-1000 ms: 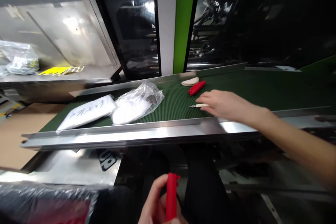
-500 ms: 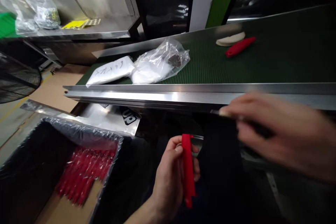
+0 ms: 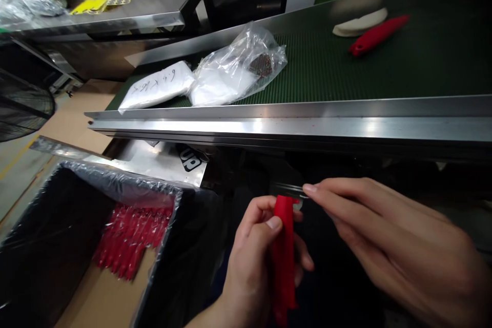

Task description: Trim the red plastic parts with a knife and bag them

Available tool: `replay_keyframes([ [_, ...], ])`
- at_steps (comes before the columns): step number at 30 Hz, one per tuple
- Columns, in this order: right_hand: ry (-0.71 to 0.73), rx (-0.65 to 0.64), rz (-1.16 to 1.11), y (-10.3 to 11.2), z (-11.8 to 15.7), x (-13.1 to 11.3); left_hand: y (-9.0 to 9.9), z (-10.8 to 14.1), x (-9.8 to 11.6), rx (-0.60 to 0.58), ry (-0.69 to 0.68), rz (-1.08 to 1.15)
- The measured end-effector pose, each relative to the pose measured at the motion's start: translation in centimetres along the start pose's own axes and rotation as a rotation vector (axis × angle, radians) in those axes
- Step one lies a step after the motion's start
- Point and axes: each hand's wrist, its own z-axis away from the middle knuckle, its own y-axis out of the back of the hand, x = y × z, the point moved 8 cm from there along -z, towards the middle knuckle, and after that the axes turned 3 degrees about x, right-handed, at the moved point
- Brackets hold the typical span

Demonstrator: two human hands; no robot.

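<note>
Now the left hand grips the red sheath upright below the belt rail; the right hand pinches a thin blade at its mouth. Best keep both aligned, fingers off the edge.

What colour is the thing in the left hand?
Red: the handle in the left hand shows in the head view.

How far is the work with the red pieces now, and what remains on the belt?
Done: many red pieces lie in the lined box at lower left. In hand: the left hand grips one red piece upright, and the right hand brings a thin blade to its top end. Left: one red piece and a white piece wait on the green belt, beside two bags.
</note>
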Motion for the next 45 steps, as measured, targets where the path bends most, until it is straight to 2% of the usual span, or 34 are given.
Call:
replay_keyframes([
  [3,-0.015,0.002,0.011,-0.1,-0.3,-0.3,0.0,0.0,0.1,0.012,0.000,0.008],
  [9,0.024,0.092,-0.020,0.9,-1.0,-1.4,0.0,0.1,0.5,0.024,-0.027,0.028],
  [14,0.009,0.050,0.033,0.4,-0.6,-1.2,0.0,0.3,0.3,0.009,-0.022,0.051],
  [28,0.044,0.065,0.077,0.1,0.2,-1.4,0.2,0.3,-0.3,0.049,-0.016,0.075],
  [45,0.102,0.056,0.055,-0.5,1.5,-3.2,0.4,0.5,0.4,0.103,-0.007,0.080],
])
